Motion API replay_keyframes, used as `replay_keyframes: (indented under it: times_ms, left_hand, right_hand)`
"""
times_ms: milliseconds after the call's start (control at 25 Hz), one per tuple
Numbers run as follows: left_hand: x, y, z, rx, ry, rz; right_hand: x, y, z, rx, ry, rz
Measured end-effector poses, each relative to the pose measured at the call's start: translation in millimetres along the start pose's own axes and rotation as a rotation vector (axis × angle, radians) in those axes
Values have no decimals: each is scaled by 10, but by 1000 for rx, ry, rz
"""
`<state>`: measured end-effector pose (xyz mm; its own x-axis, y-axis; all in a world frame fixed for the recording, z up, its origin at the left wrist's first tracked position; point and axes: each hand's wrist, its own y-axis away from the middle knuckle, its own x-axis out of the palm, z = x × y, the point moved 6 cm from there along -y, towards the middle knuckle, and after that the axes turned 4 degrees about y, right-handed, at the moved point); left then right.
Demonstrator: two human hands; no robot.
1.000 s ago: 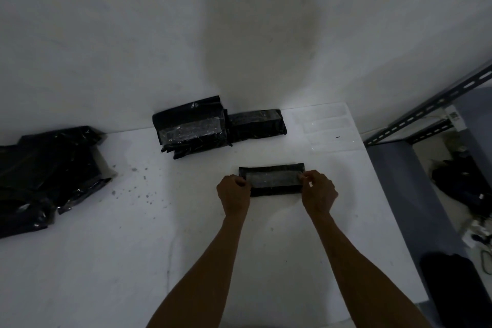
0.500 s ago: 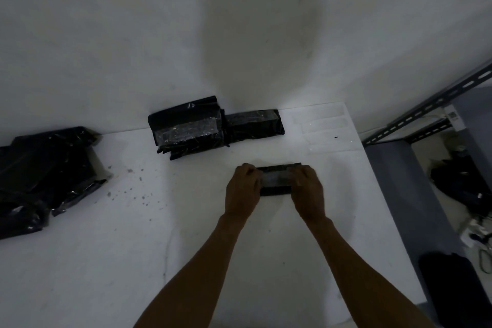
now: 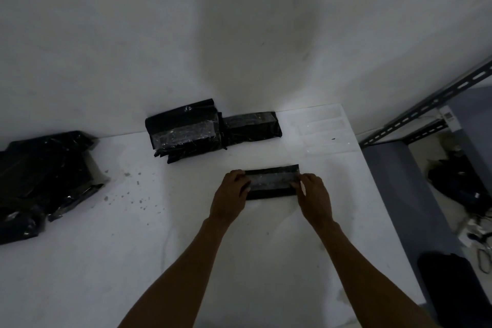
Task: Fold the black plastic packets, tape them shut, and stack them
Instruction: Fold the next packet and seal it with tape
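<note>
While the folded black plastic packet with a strip of clear shiny tape along its top (image 3: 271, 181) lies flat on the white table (image 3: 186, 261), both hands are at its two short ends. The left hand (image 3: 231, 197) is curled over the left end with the fingers on the top face, and the right hand (image 3: 314, 198) does the same at the right end; each hand looks clamped on the packet, with thumb and fingers pinching its end, though the underside of the grip is hidden.

Behind it, against the wall, stands the stack of finished taped black packets (image 3: 183, 132), and a second lower packet (image 3: 251, 126) touches it on the right. Far to the left lies the loose heap of unfolded black plastic bags (image 3: 45, 176), well apart from the hands.

I judge that the taping is almost done and the packet must go to the stack next. The risk is that the tape ends are not pressed down enough, so the fold can spring open when lifted. The plastic is slippery, so a light pinch may let it slide. The stack already leans a little, and a careless drop on top could push it over
</note>
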<state>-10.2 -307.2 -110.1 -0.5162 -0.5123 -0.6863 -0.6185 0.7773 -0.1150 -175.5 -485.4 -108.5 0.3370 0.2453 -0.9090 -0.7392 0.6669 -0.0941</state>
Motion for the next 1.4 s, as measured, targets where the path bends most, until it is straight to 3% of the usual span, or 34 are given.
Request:
replay_keyframes:
  times_ms: [120,200,320,480,640,760,880,1000,1160,1240,1400]
  left_hand:
    - [98,-25,-181,83,-36,-24]
    - [213,-44,-251,54,-18,-1]
    - [280,-57,-183,-24,-12,13]
    - [196,4,25,-59,-3,-19]
    - [209,98,-153,104,-126,-64]
    - [352,193,-241,195,-184,15]
    - [333,250,-74,147,-181,24]
    - [211,243,-23,127,-161,28]
    - [270,258,-171,131,-229,86]
    - [380,323,-172,112,-286,160]
    - [374,434,10,45,-431,326]
  right_hand:
    - [-3,-56,303,-180,80,-35]
    - [152,-82,539,-269,64,47]
    - [318,-84,511,-232,70,135]
    - [92,7,175,-148,55,46]
    - [-38,38,289,-158,136,-25]
    - [203,121,549,-347,91,59]
    - [354,145,428,-292,71,118]
    - [243,169,210,-222,59,74]
    - [165,213,384,-284,136,61]
    - [297,324,499,-353,169,154]
    - [358,438,280,-265,267,330]
